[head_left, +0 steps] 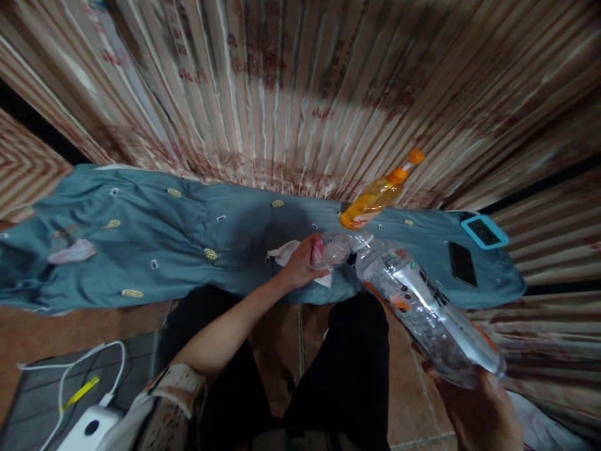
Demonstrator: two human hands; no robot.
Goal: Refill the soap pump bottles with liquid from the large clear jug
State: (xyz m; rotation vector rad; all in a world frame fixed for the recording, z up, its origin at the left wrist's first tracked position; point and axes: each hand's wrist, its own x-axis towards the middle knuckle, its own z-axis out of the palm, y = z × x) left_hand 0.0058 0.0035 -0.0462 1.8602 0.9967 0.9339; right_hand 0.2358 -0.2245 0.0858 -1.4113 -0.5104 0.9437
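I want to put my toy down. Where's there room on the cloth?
The cloth is bare between the crumpled thing at far left and the white tissue. It's crowded towards the right: big bottle, orange bottle, phone.

Labels and print in view, none legible.
Large clear bottle [425,313]: silver-white label with dark characters and orange patches, a small green mark nearer the neck; wording too blurred to read. Bottle of orange-yellow liquid [373,200]: label in red and whitish tones low on the body, lettering lost to blur. Small clear vessel [331,250]: pink patch at one end, cannot tell if printed. Blue-framed device [485,232]: dark display, figures unreadable. Teal cloth [244,219]: small white rectangles with dark marks, too small to make out. Pleated curtain [291,81]: reddish motifs, cannot tell whether any are characters.
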